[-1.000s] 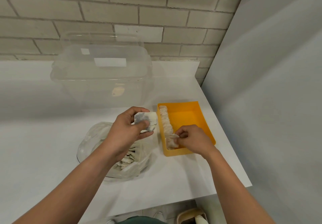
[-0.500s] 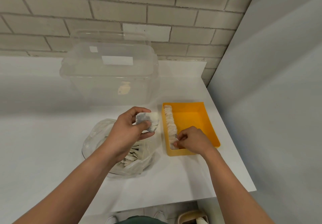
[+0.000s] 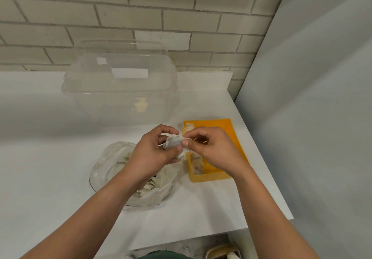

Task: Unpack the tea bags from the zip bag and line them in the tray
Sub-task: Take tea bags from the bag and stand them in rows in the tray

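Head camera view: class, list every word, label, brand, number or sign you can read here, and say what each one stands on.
No readable text anywhere in this view.
Clear plastic box: two pale rectangular patches, with no writing showing on them.
Held tea bag, yellow tray, zip bag: no print visible.

I see the right hand [image 3: 213,150] now lifted off the row [image 3: 196,165] in the tray [image 3: 211,176] and brought across to the left hand [image 3: 153,154]. Its thumb and forefinger now pinch the tea bag [image 3: 174,140] that the left hand holds beside the tray.
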`<state>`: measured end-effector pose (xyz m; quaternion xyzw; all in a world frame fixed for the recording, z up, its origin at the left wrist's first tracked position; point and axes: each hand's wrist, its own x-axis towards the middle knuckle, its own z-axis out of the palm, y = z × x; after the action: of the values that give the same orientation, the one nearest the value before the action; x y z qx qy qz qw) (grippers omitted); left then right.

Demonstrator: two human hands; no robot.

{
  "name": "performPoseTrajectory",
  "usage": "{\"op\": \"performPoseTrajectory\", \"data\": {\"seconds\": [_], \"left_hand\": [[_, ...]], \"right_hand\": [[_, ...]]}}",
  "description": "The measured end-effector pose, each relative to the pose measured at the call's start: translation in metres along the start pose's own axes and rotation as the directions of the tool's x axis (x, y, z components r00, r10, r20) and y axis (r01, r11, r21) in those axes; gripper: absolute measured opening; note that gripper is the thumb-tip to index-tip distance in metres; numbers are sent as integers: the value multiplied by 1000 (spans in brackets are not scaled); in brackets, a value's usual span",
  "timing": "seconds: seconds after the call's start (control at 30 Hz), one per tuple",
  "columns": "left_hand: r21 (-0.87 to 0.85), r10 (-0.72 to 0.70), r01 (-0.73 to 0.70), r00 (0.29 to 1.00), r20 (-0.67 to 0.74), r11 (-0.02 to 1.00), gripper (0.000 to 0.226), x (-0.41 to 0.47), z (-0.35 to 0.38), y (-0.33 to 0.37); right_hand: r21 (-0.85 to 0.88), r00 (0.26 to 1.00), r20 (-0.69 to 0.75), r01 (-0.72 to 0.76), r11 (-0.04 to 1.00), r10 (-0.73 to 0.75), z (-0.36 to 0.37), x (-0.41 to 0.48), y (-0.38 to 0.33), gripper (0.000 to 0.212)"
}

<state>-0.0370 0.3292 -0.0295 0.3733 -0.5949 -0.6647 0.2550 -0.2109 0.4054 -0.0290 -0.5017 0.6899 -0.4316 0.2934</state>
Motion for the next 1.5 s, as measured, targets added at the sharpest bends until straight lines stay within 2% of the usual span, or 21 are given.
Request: {"op": "performPoseTrajectory", "data": {"seconds": [0.1, 0.27, 0.4, 0.5, 0.57, 0.67, 0.73, 0.83, 0.97, 1.07, 1.2, 1.3, 1.5], "left_hand": [[-39, 2, -2, 1000, -6, 999, 28, 2, -1, 1], [-33, 3, -5, 999, -38, 999, 24, 4, -2, 2], [278, 105, -100, 995, -2, 955, 26, 7, -8, -3], [386, 133, -142, 990, 51, 911, 26, 6, -8, -2], [347, 110, -126, 992, 64, 930, 27, 4, -6, 1], [221, 60, -75, 995, 74, 972, 27, 4, -6, 2], [149, 33, -44, 997, 75, 988, 21, 4, -8, 1], [183, 21, -36, 996, 83, 982, 18, 6, -11, 1], [244, 43, -58, 997, 67, 968, 21, 8, -13, 1], [166, 36, -41, 999, 34, 985, 24, 11, -13, 1], [14, -25, 25, 1000, 14, 1000, 25, 13, -14, 1], [-7, -17, 17, 1000, -20, 1000, 32, 13, -16, -2], [-177, -45, 23, 991, -123, 984, 36, 13, -17, 0]], "right_hand": [[116, 998, -47, -47, 992, 53, 0, -1, 1, 4], [282, 989, -46, -119, 952, 137, 5, -8, 6, 8], [77, 996, -62, -60, 995, 65, 5, -10, 3, 26], [-69, 1000, -25, 2, 998, -3, 1, -9, -2, 12], [-17, 998, -57, -1, 1000, 0, -1, -9, -4, 8], [261, 987, -129, -57, 964, 93, 2, -10, -4, 6], [352, 980, -138, -90, 932, 146, 6, -12, -3, 4], [356, 984, -99, -107, 928, 151, 8, -14, 0, 10], [244, 994, -41, -85, 966, 98, 4, -11, 0, 8], [271, 990, -86, -82, 959, 109, -3, -6, 2, 6], [367, 958, -219, -93, 925, 183, -19, 7, 19, 10], [390, 926, -282, -128, 912, 251, -27, 23, 48, 12], [290, 876, -296, -297, 910, 381, -23, 63, 110, 10]]}}
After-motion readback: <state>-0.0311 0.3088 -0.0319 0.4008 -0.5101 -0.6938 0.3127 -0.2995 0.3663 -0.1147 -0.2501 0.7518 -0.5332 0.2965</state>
